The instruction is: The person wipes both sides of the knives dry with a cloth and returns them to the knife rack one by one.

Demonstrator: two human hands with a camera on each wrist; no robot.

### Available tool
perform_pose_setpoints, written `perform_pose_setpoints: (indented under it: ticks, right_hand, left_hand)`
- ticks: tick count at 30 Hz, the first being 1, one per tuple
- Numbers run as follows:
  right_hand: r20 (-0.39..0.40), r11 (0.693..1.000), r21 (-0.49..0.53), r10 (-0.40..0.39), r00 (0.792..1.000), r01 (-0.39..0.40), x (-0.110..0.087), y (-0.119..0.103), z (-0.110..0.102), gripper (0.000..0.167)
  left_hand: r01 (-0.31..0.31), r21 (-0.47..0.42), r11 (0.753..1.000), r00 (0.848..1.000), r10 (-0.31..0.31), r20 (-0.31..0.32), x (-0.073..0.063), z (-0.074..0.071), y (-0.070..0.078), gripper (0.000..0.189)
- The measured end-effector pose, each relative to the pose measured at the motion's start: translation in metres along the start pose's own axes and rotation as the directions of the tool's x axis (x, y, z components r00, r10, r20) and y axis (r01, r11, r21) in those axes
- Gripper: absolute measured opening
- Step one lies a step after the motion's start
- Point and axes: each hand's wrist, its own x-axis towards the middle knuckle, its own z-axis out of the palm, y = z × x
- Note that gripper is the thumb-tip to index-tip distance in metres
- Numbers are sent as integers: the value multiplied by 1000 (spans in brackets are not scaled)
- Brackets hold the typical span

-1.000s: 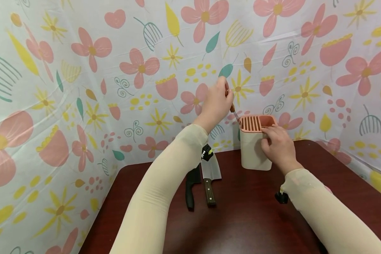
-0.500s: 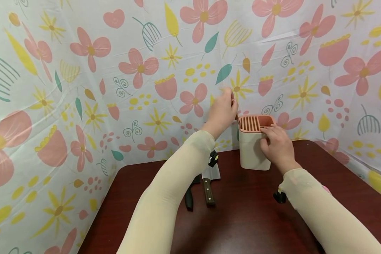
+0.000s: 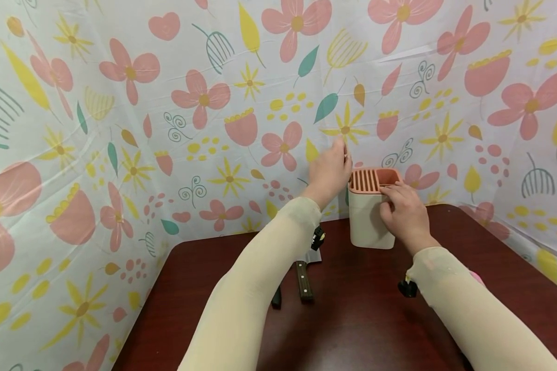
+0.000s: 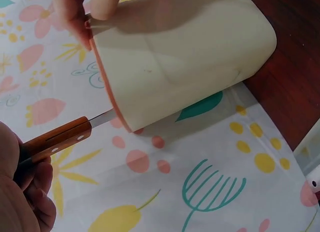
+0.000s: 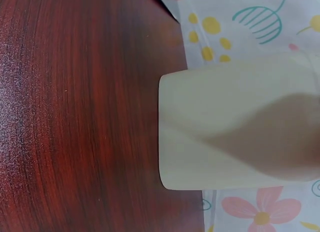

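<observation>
A cream knife block (image 3: pixel 366 221) with an orange slotted top (image 3: pixel 365 180) stands upright near the table's back edge. My left hand (image 3: pixel 331 172) grips a knife by its wooden handle (image 4: pixel 60 138), just left of the slotted top. In the left wrist view a short stretch of the knife's blade (image 4: pixel 102 118) shows, running in at the block's orange rim; the rest is hidden. My right hand (image 3: pixel 405 214) holds the block's front right rim, fingers over the edge and thumb against the cream wall (image 5: pixel 235 127).
A cleaver (image 3: pixel 305 281) with a riveted dark wooden handle lies left of the block, its blade partly behind my left arm. Beside it shows the end of a black knife handle (image 3: pixel 276 299). A floral cloth (image 3: pixel 204 103) hangs behind the dark red table (image 3: pixel 353 330).
My left hand has come down and slightly right with the knife, and less of the blade shows above the block. My right hand stays on the rim.
</observation>
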Motion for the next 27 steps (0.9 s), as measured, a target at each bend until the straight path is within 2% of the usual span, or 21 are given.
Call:
perform_pose_setpoints:
  ticks: [8,12,17,22,27]
  right_hand:
    - [-10,1000,11,2,1000,-2,0,1,-2,35]
    - [-5,1000,15,10,1000,-10,1,-1,-1,34]
    - [-7,1000,18,17,1000,-17,4,-6,0,34]
    - [-1,1000,8,29,1000,-29,4,-6,-1,34]
    - [13,999,7,35,999,-35,2,-6,-2,34]
  left_hand:
    - [14,17,1000,998,-15,57,-2,15,6,14]
    - [2,32,999,999,-3,45,-2,23,7,16]
    - [-11,53,999,999,9,34,0,21,5,23]
    - [4,64,998,996,-10,92,2,19,9,27]
    - [33,50,998,982,-41,183,2,15,11,22]
